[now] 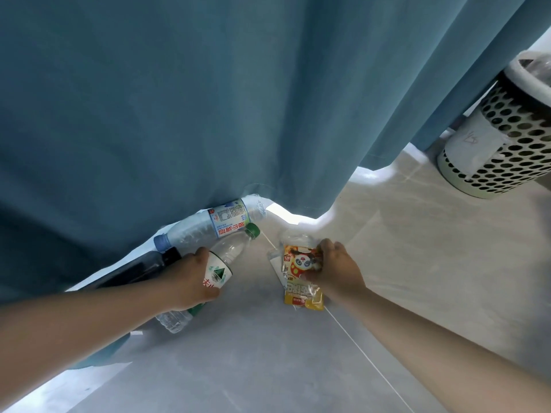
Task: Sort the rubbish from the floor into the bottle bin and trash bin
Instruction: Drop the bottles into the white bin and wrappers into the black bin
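My left hand [192, 280] grips a clear plastic bottle with a green cap [229, 254], held tilted just above the floor. Behind it lie a second clear bottle with a blue cap [208, 226] and a dark bottle [140, 271], both at the foot of the curtain. My right hand [337, 269] holds a yellow snack wrapper with a panda picture [301, 275], bunched together with some clear plastic film [295, 238]. A white perforated bin [504, 138] with a liner stands at the far right.
A long teal curtain [208, 99] hangs across the back and left, its hem touching the floor near the bottles. The floor [417, 248] is pale grey tile with a thin seam line running diagonally toward the lower right.
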The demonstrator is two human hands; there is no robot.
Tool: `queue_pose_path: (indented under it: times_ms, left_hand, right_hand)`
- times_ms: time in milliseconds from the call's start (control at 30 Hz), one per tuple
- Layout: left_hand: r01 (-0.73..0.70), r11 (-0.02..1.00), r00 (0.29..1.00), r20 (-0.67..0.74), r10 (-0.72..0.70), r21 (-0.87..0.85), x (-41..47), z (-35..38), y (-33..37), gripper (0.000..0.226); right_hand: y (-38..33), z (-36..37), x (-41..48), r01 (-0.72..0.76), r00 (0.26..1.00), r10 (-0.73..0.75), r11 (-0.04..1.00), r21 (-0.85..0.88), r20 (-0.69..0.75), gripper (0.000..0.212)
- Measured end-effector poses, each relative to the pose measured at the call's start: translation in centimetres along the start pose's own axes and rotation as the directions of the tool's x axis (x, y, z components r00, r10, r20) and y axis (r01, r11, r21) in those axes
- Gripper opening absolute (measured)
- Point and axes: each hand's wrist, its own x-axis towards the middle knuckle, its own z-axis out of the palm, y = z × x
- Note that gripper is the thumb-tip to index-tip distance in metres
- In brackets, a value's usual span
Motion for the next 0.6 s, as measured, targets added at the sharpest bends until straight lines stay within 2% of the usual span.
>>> queue_pose_path:
  times_ms: [100, 200, 333, 400, 500, 600]
  left_hand:
    - [0.029, 0.999, 0.999, -0.034, -0.028, 0.031, -0.1, -0.2, -0.1, 0.048]
    - [0.040, 0.999, 0.999, -0.028, -0.039, 0.032, -0.1, -0.2, 0.0, 0.049]
    - [0.045, 0.998, 0.999, 0.011, -0.044, -0.037, 0.2, 0.3, 0.0, 0.051]
    - [0.041, 0.998, 0.999, 0.025, -0.040, -0.041, 0.2, 0.3, 0.2, 0.052]
    - [0.044, 0.998, 0.998, 0.051, -0.043, -0.037, 0.1, 0.2, 0.6, 0.052]
    - [0.042, 0.999, 0.998, 0.049, -0.041, -0.024, 0.0, 0.2, 0.7, 0.052]
  right_hand:
    - [-0.1, 0.8, 0.3, 0.007, 0.998, -0.012, 0.996, -0.090, -0.064, 0.077]
    - [0.2, 1.3, 0.7, -0.048, 0.999, 0.048, 0.998, -0.033, 0.006, 0.097]
    - [0.5, 1.7, 0.9, -0.075, 0.997, 0.076, 0.997, -0.035, 0.032, 0.108]
    - [0.4, 1.8, 0.9, -0.108, 0.994, 0.108, 0.994, 0.015, 0.026, 0.105]
    - [0.5, 1.9, 1.1, -0.168, 0.985, 0.163, 0.982, 0.085, 0.061, 0.084]
    - [0.4, 1.7, 0.9, -0.158, 0.987, 0.156, 0.987, 0.035, 0.048, 0.061]
